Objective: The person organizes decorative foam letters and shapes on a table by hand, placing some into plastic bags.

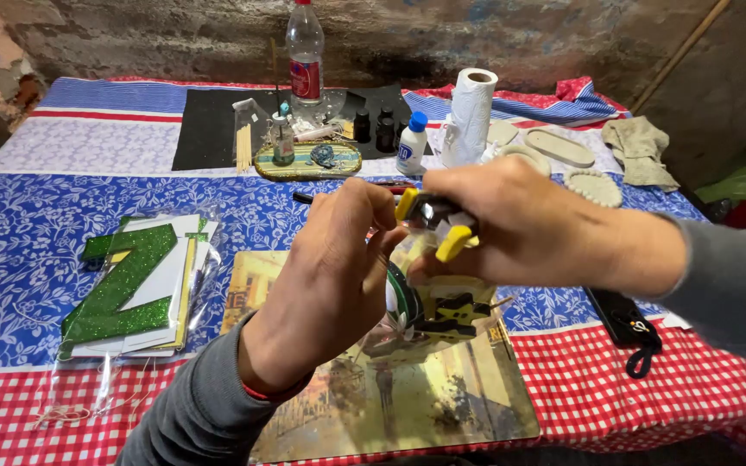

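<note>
Two hands meet at the centre of the frame above a printed picture board (407, 397). The right hand (511, 224) is closed around a small yellow-handled tool (435, 223); the left hand (338, 267) has its fingers pinched at the tool's near tip, and what they hold there cannot be made out. Just below the hands lies a second yellow-and-black tool (455, 312) on the board. At left, a green glitter letter (118, 285) rests on a stack of sheets in clear wrapping. At right, a black phone (619, 315) lies near the table's edge. Along the upper middle stand a plastic bottle (305, 52), a paper towel roll (470, 116) and a small decorated tray (308, 162). Patterned cloth (36, 224) shows bare between letter and board.
</note>
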